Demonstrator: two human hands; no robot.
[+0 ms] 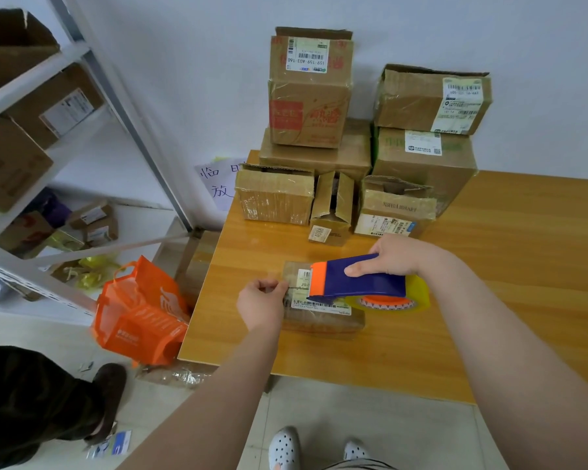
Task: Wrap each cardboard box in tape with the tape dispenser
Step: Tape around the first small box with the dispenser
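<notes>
A small flat cardboard box [323,315] with white barcode labels lies on the wooden table [510,283] near its front left. My right hand [392,256] grips a blue and orange tape dispenser [360,279] with a roll of clear tape, held just over the box. My left hand [260,301] pinches the free end of the tape at the box's left edge. A short strip of tape runs between my fingers and the dispenser's orange mouth.
Several taped cardboard boxes [309,96] are stacked at the table's back against the wall. A white metal shelf [82,106] with more boxes stands on the left. An orange bag [140,317] sits on the floor beside the table. Another person's leg [48,395] is at lower left.
</notes>
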